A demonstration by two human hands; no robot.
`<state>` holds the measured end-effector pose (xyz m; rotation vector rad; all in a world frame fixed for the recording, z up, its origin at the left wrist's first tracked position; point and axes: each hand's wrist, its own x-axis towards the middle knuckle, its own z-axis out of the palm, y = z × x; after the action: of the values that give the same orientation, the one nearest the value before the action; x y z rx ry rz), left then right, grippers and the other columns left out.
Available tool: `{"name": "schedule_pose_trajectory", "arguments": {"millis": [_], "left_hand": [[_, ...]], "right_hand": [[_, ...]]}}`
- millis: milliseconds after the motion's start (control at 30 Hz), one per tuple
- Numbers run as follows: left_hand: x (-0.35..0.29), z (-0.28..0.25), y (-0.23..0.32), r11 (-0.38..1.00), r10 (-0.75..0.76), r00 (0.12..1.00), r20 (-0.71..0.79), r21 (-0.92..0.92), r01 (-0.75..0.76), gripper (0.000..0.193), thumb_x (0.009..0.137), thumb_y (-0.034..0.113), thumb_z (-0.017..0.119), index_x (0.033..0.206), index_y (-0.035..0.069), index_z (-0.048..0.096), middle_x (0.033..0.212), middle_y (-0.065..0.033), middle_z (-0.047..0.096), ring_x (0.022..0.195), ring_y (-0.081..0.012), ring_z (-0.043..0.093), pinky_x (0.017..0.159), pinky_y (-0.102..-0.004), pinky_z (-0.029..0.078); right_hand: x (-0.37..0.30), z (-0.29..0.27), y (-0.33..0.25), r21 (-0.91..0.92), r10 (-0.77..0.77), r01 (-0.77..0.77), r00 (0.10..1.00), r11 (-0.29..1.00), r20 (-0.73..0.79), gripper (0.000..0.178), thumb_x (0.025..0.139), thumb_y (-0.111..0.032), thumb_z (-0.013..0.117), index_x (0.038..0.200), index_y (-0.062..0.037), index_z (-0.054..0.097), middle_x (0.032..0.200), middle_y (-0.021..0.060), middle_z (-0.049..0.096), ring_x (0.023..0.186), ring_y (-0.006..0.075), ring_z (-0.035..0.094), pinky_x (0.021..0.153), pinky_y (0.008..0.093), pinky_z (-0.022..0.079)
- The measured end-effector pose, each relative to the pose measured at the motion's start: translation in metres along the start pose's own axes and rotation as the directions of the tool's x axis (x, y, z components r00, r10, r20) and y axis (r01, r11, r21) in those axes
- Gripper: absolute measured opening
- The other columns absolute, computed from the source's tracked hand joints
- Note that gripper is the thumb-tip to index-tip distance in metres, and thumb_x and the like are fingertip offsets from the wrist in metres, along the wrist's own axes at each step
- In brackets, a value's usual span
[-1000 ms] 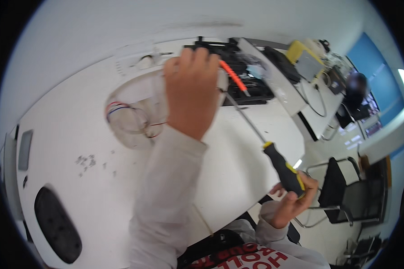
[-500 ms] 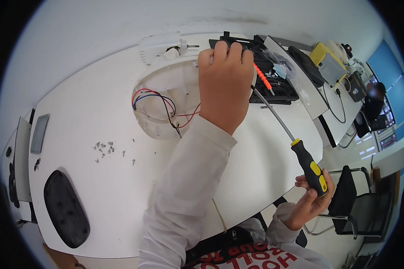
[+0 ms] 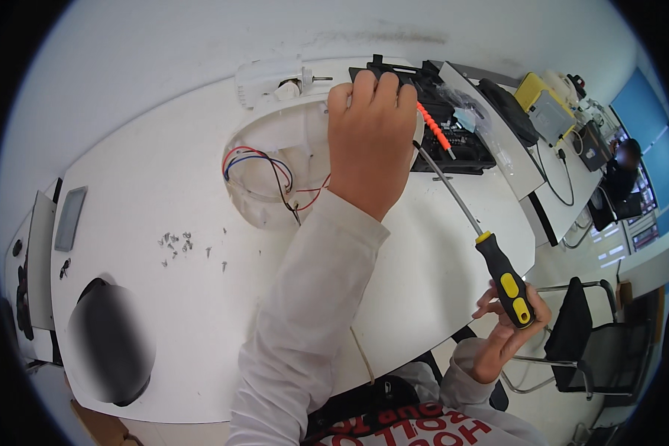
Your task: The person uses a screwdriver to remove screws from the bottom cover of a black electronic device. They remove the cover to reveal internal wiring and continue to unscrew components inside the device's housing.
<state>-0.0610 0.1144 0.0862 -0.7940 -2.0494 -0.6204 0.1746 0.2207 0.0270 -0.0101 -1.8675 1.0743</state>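
Note:
My left hand reaches across the table and is closed over the right part of a white plastic housing, its fingers curled and their tips hidden. Red, blue and black wires loop inside the open shell. In my right hand, at the lower right, is a long screwdriver with a black and yellow handle. Its shaft slants up to the left, and the tip is at the housing's right edge, beside my left hand; whether it sits in a screw cannot be made out.
Several loose screws lie left of the housing. A dark oval cover, partly blurred, and a grey flat tray are farther left. Behind stand a white motor-like part and a black tool case with an orange flexible shaft.
The screwdriver's handle and my right hand have shifted slightly left, while the tip stays by the housing's edge. My left hand keeps its place on the housing.

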Motion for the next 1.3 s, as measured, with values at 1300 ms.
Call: {"name": "schedule_pose_trajectory", "arguments": {"millis": [1300], "left_hand": [[-0.001,0.002,0.000,1.000,-0.004,1.000,-0.012,0.022,0.004,0.046,0.052,0.013,0.079,0.092,0.011,0.057,0.095,-0.0014,0.053,0.094,-0.0203,0.047,0.086,-0.0362,0.032]], "right_hand": [[0.013,-0.002,-0.019,-0.102,0.029,-0.024,0.999,0.994,0.045,0.036,0.084,-0.005,0.050,0.117,-0.0009,0.036,0.106,0.0196,0.045,0.081,0.0258,0.060,0.057,0.0251,0.052]]}}
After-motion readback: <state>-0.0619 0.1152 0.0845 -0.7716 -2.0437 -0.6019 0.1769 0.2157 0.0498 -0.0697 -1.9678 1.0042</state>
